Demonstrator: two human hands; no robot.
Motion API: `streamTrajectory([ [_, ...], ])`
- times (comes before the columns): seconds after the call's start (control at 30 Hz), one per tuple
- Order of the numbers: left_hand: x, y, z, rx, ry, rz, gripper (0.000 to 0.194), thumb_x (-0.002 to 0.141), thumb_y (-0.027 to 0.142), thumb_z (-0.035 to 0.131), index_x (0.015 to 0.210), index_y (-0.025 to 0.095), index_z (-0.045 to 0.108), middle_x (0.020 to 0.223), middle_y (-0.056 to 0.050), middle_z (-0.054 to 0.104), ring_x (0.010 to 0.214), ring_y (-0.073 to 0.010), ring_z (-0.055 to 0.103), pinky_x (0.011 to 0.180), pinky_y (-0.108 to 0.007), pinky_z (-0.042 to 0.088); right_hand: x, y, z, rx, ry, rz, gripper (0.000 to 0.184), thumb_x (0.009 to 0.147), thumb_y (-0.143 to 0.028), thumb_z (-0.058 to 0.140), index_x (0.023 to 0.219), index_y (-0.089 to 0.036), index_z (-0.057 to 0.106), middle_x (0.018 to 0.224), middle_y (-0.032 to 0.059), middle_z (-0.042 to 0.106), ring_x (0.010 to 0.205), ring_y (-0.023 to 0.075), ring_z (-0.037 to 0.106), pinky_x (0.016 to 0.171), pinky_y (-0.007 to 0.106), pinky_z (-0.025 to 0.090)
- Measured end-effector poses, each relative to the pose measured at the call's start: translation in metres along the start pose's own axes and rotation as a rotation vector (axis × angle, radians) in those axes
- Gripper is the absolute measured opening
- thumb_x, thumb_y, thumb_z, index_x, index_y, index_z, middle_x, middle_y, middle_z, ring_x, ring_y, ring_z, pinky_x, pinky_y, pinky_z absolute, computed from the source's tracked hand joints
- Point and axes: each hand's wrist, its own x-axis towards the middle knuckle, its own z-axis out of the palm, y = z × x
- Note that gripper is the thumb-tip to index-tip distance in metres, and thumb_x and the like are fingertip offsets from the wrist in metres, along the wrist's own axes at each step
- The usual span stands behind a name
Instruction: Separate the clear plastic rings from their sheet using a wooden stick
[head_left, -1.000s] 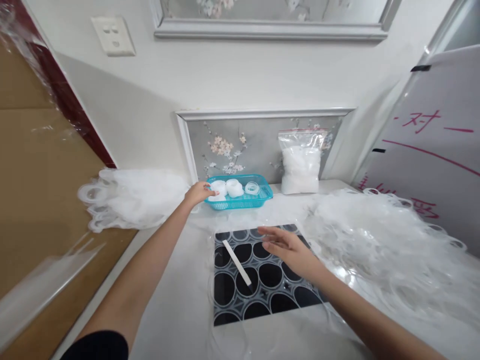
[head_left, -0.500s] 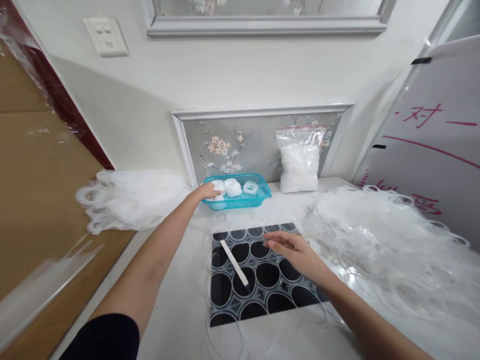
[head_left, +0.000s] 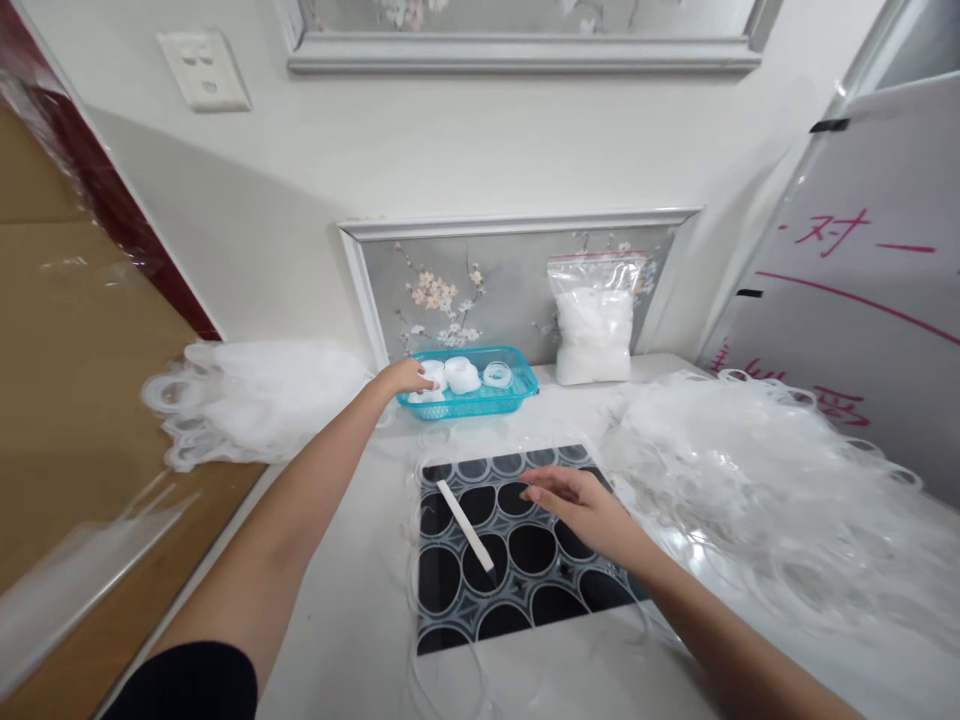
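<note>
The left grip (head_left: 402, 377) was at the left end of a blue basket (head_left: 491, 405), its fingers bent over the rim and its thumb against the nearest white roll (head_left: 434, 373); whether it had closed on that roll could not be told, since the fingers hid part of it. The roll lay inside the basket, right by the thumb and fingertips — at the left end, with more white material below it. Just beside it, further from the grip, stood a second white roll (head_left: 462, 375), and to the right of that, a little apart, lay some thin white rings (head_left: 497, 375). The right grip (head_left: 571, 494) held nothing: it was loosely open, fingers slightly bent and thumb a bit apart, over the upper right part of a black sheet (head_left: 532, 549) patterned with ovals, well apart from the basket. Whether it touched the sheet was unclear. On the sheet, left of that grip, a white stick (head_left: 463, 528) with a dark tip lay at a slant. The sheet and the basket were both on the pale surface (head_left: 337, 600) — with a clear bag (head_left: 595, 335) of white stuff upright near the basket's right end, and white ring heaps at left (head_left: 262, 400) and right (head_left: 742, 480).
</note>
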Motion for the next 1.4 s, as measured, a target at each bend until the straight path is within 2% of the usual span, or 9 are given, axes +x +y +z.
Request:
streamTrajectory([
  [0.13, 0.002, 0.002, 0.001, 0.076, -0.048, -0.014, 0.036, 0.087, 0.042, 0.063, 0.107, 0.012, 0.064, 0.097, -0.007, 0.070, 0.093, -0.0198, 0.065, 0.087, -0.037, 0.050, -0.001, 0.000, -0.001, -0.044, 0.004, -0.008, 0.033, 0.087, -0.046, 0.057, 0.106, -0.020, 0.067, 0.099, 0.0074, 0.072, 0.092, 0.0217, 0.066, 0.086, 0.039, 0.049],
  [0.23, 0.000, 0.007, 0.007, 0.140, -0.040, -0.056, 0.031, 0.091, 0.038, 0.060, 0.109, 0.013, 0.062, 0.110, -0.008, 0.064, 0.101, -0.0215, 0.061, 0.091, -0.043, 0.050, -0.002, 0.000, -0.002, -0.080, 0.004, -0.020, 0.033, 0.088, -0.045, 0.057, 0.107, -0.020, 0.067, 0.098, 0.0070, 0.072, 0.091, 0.0208, 0.066, 0.085, 0.038, 0.049],
  [0.5, -0.006, 0.011, 0.010, 0.147, 0.013, -0.093, 0.026, 0.091, 0.034, 0.060, 0.108, 0.014, 0.062, 0.114, -0.008, 0.062, 0.103, -0.0211, 0.060, 0.090, -0.042, 0.050, -0.002, 0.002, 0.001, -0.127, -0.007, -0.027, 0.030, 0.088, -0.041, 0.057, 0.106, -0.020, 0.067, 0.096, 0.0072, 0.072, 0.093, 0.0221, 0.066, 0.091, 0.042, 0.047],
  [0.7, -0.030, 0.016, 0.014, 0.052, 0.189, -0.042, 0.034, 0.091, 0.024, 0.058, 0.124, 0.016, 0.056, 0.120, -0.010, 0.061, 0.114, -0.0239, 0.056, 0.099, -0.043, 0.043, -0.008, 0.000, 0.008, -0.270, -0.016, -0.030, 0.028, 0.089, -0.039, 0.051, 0.101, -0.019, 0.067, 0.072, 0.0036, 0.067, 0.069, 0.0185, 0.062, 0.070, 0.034, 0.048],
  [0.87, -0.094, 0.026, 0.028, -0.064, 0.273, 0.071, 0.039, 0.089, 0.021, 0.053, 0.128, 0.021, 0.055, 0.113, -0.003, 0.068, 0.109, -0.0221, 0.059, 0.094, -0.030, 0.043, -0.015, -0.003, 0.038, -0.578, -0.149, 0.000, 0.030, 0.089, -0.045, 0.051, 0.100, -0.022, 0.068, 0.063, 0.0018, 0.064, 0.060, 0.0181, 0.058, 0.061, 0.031, 0.041],
  [1.0, -0.180, 0.036, 0.055, -0.093, 0.188, 0.250, 0.034, 0.086, 0.033, 0.061, 0.119, 0.024, 0.062, 0.106, 0.000, 0.071, 0.101, -0.0221, 0.061, 0.088, -0.029, 0.044, -0.009, -0.003, 0.064, -0.835, -0.154, 0.064, 0.043, 0.084, -0.058, 0.056, 0.103, -0.021, 0.065, 0.075, 0.0081, 0.068, 0.074, 0.0266, 0.065, 0.064, 0.033, 0.042],
  [1.1, -0.240, 0.038, 0.078, -0.019, 0.082, 0.408, 0.028, 0.087, 0.036, 0.061, 0.112, 0.023, 0.065, 0.103, -0.002, 0.071, 0.094, -0.0231, 0.061, 0.081, -0.032, 0.045, 0.005, -0.007, 0.073, -0.917, -0.168, 0.072, 0.042, 0.084, -0.055, 0.056, 0.103, -0.018, 0.063, 0.085, 0.0134, 0.070, 0.082, 0.0299, 0.066, 0.067, 0.035, 0.043],
  [1.23, -0.281, 0.029, 0.103, -0.054, 0.062, 0.583, 0.022, 0.091, 0.035, 0.058, 0.105, 0.020, 0.065, 0.099, -0.004, 0.071, 0.089, -0.0223, 0.059, 0.079, -0.034, 0.045, 0.027, -0.016, 0.069, -0.765, -0.347, 0.130, 0.019, 0.079, -0.036, 0.063, 0.075, -0.018, 0.064, 0.070, 0.0063, 0.065, 0.070, 0.0207, 0.061, 0.063, 0.030, 0.039],
  [1.4, -0.289, 0.013, 0.129, -0.267, 0.156, 0.721, 0.022, 0.096, 0.037, 0.049, 0.101, 0.020, 0.063, 0.099, -0.003, 0.069, 0.089, -0.0180, 0.059, 0.084, -0.032, 0.045, 0.028, -0.025, 0.049, -0.168, -0.513, 0.293, 0.021, 0.077, -0.036, 0.062, 0.066, -0.020, 0.054, 0.051, -0.0041, 0.041, 0.047, 0.0084, 0.035, 0.048, 0.025, 0.026],
])
